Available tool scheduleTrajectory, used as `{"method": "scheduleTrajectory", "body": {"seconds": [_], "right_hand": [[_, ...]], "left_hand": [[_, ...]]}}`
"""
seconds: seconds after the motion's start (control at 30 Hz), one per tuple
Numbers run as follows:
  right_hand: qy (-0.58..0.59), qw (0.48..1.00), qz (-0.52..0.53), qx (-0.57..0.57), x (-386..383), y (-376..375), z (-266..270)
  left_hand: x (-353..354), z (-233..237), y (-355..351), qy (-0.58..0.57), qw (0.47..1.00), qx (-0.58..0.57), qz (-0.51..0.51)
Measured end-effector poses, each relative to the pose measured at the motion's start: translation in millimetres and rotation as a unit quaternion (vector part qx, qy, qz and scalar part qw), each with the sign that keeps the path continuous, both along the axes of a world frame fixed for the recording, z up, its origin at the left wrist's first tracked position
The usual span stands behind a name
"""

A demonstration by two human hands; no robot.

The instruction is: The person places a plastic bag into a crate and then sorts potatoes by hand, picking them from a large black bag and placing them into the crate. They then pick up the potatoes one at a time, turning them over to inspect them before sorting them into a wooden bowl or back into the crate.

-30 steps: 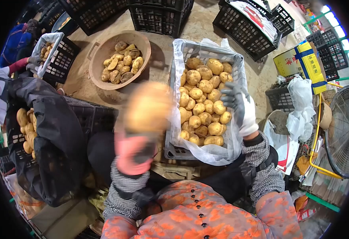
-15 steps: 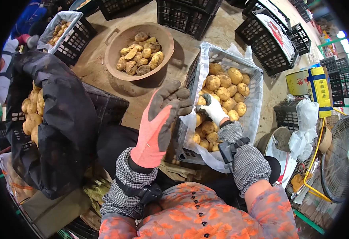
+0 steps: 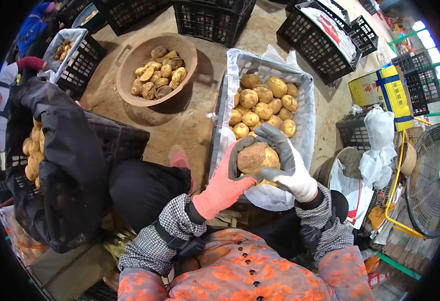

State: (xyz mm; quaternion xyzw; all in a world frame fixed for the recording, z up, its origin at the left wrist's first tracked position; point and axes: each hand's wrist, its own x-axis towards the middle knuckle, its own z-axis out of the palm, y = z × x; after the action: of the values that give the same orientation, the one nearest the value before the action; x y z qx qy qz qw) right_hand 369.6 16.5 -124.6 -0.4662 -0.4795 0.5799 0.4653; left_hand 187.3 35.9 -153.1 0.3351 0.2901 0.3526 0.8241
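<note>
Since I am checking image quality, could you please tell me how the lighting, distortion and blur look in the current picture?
Head view: strong fisheye distortion, black rounded border; head view: glare from the bright panels at far right, soft shadow under the basin; head view: the potato between the left hand and right hand is sharp enough to show its brown patches.

The left hand's glove (image 3: 225, 184) is coral pink and grey, the right hand's glove (image 3: 296, 173) white and grey. The held potato (image 3: 258, 158) is yellow-tan, blotched earthy brown. Sleeve covers (image 3: 178, 220) carry a black-and-white check, the shirt (image 3: 285, 273) orange flowers on grey (its buttons (image 3: 252, 272) black). The crate liner (image 3: 305, 115) is whitish, the basin (image 3: 125, 75) dusty brown.
</note>
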Motion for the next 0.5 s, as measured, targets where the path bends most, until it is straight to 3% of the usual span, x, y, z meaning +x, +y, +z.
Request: {"method": "scheduleTrajectory", "body": {"seconds": [0.03, 0.07, 0.13, 0.2, 0.23, 0.3, 0.33, 0.4, 0.43, 0.5], "right_hand": [[0.002, 1.000, -0.004, -0.001, -1.8, -1.2, -0.5], [-0.129, 0.991, 0.009, 0.035, -3.8, -2.3, 1.3], [-0.327, 0.943, 0.029, 0.061, -7.3, -3.4, 11.9], [-0.386, 0.920, 0.048, 0.047, -4.9, -4.5, 6.6], [-0.443, 0.893, 0.072, 0.035, -4.4, -4.8, 2.0], [-0.442, 0.892, 0.049, 0.080, -6.0, -7.7, -13.3], [-0.373, 0.926, 0.033, 0.041, -7.4, -6.7, -19.9], [-0.216, 0.974, -0.012, -0.075, -15.2, -4.5, -19.8], [-0.214, 0.974, -0.010, -0.074, -15.4, -3.8, -23.7], [-0.164, 0.985, -0.053, -0.005, -11.3, -1.4, -40.1]], "left_hand": [[2.3, -8.9, -1.8, 0.069, 0.992, 0.105, -0.008], [3.8, -14.7, -3.5, 0.135, 0.968, 0.209, -0.017], [5.7, -12.5, -3.9, 0.191, 0.943, 0.271, -0.031], [4.5, -9.9, -2.4, 0.299, 0.869, 0.392, -0.046], [3.1, -9.8, -1.4, 0.299, 0.869, 0.392, -0.048], [0.7, -9.4, 0.6, 0.292, 0.897, 0.315, -0.103], [0.8, -12.0, 0.9, 0.292, 0.897, 0.316, -0.102], [0.6, -19.5, 0.0, 0.209, 0.965, 0.140, -0.075], [1.4, -19.7, -1.5, 0.211, 0.965, 0.140, -0.073], [3.9, -18.8, -1.9, 0.050, 0.998, -0.021, 0.025]]}}
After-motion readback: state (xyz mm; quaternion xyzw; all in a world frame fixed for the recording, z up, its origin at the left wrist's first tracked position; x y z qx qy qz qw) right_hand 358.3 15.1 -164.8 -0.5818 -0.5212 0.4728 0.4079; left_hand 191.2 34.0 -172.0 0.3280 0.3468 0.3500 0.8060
